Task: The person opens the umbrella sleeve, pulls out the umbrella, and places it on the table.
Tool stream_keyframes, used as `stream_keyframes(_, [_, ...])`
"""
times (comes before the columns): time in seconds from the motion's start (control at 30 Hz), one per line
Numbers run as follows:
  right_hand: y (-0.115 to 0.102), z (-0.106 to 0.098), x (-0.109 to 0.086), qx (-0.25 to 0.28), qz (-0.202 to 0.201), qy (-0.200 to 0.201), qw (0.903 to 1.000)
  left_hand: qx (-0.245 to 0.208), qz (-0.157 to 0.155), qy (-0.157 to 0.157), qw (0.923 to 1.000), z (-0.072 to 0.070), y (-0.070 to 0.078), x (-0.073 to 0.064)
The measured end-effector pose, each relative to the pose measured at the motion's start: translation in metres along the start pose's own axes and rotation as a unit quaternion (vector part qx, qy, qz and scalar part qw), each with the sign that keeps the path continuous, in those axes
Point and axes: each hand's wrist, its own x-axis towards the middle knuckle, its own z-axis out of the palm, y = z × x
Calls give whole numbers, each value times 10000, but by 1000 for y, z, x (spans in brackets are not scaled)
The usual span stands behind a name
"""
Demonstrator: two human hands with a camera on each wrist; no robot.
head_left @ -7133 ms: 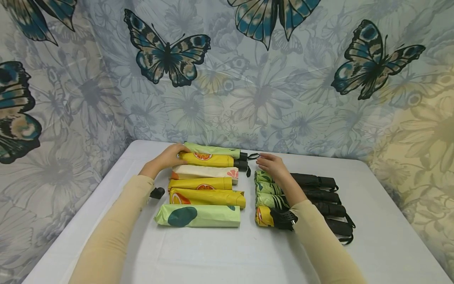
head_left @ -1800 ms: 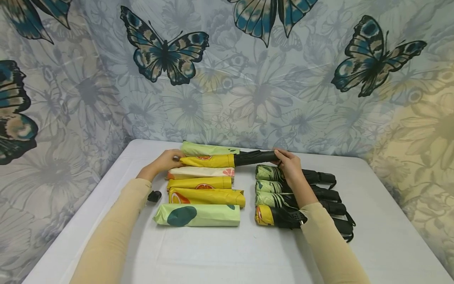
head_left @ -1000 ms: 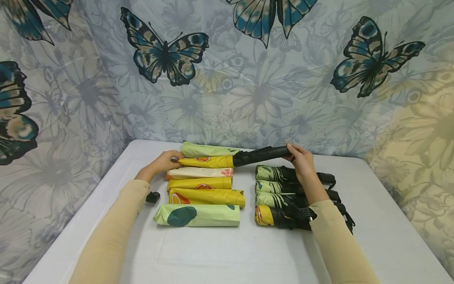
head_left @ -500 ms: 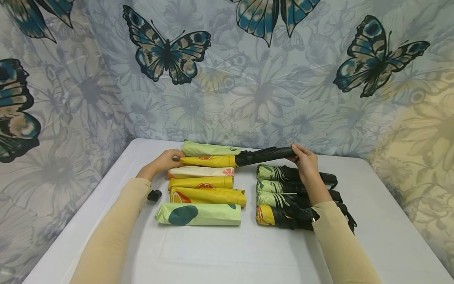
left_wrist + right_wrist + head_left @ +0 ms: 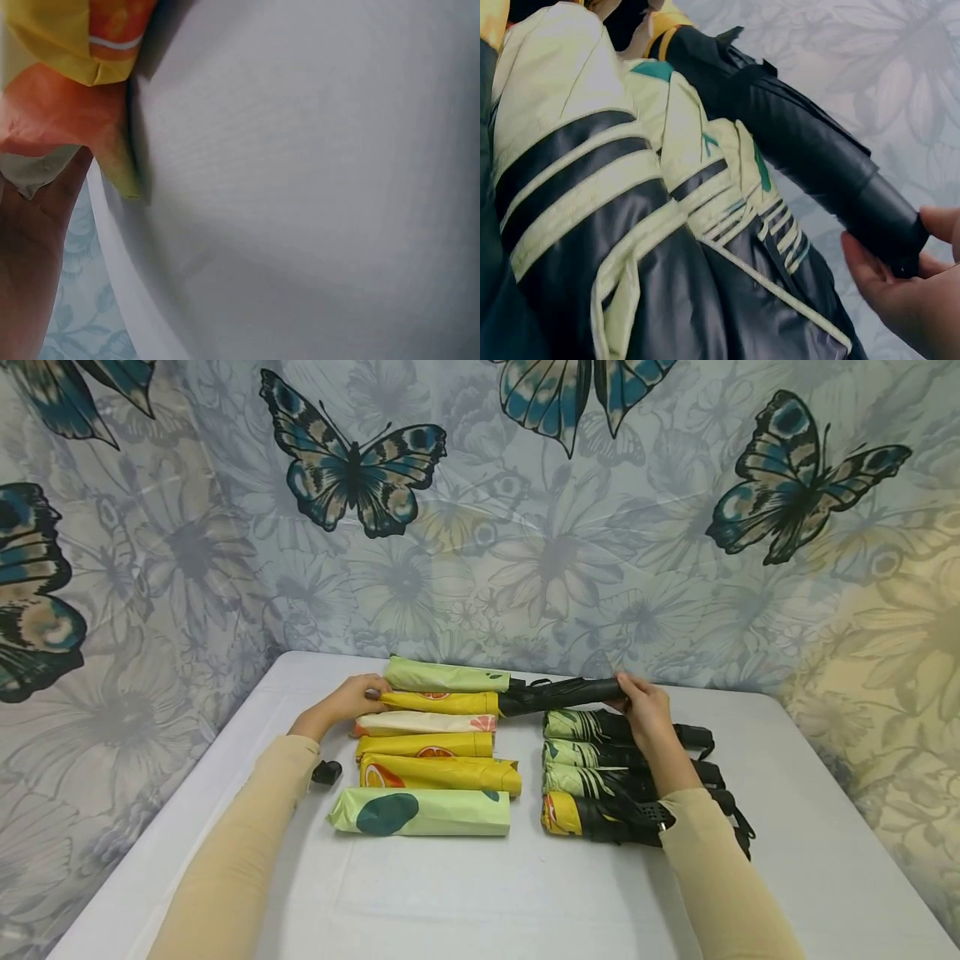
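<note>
My left hand (image 5: 351, 698) pinches the left end of a yellow umbrella cover (image 5: 457, 702) with an orange-slice print. A folded black umbrella (image 5: 558, 695) sticks out of the cover's right end, its left part hidden inside. My right hand (image 5: 648, 714) grips the umbrella's far right end between thumb and fingers, clearly seen on the black handle end (image 5: 889, 225) in the right wrist view. Behind lies a light green covered umbrella (image 5: 447, 676). In front is a cream cover (image 5: 427, 724). The left wrist view shows my left hand (image 5: 34, 240) by peach-coloured fabric (image 5: 67, 112).
Two yellow covers (image 5: 442, 774) and a light green cover (image 5: 457, 812) with dark green spots lie in a column at left. Several folded umbrellas (image 5: 573, 779) with black ends lie at right, under my right forearm. A patterned butterfly curtain (image 5: 525, 568) hangs behind the white table (image 5: 420, 893).
Over the earlier frames my right hand took hold of the umbrella and drew it rightward, partly out of the yellow cover. In the last half second its right end dropped slightly.
</note>
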Motion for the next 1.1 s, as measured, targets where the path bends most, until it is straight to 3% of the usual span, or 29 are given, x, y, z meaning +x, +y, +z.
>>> stream_keyframes(0.17, [2,-6,0,-718,-138,-351,9967,-63,-178,-313,9993,-2,8,2])
stream_keyframes(0.3, [2,-9,1,-1005,-282,-569,9929,-179,-63,-521,9985,-2,14,5])
stream_keyframes(0.57, [2,-20,4,-805,-54,-1300,9882,-84,198,-343,9992,0,16,8])
stream_keyframes(0.7, [5,-22,4,-625,81,-1244,9902,-68,264,-288,9992,1,12,7])
stream_keyframes(1.1, [11,-13,4,-101,329,-434,9985,-121,285,-247,9992,2,5,5])
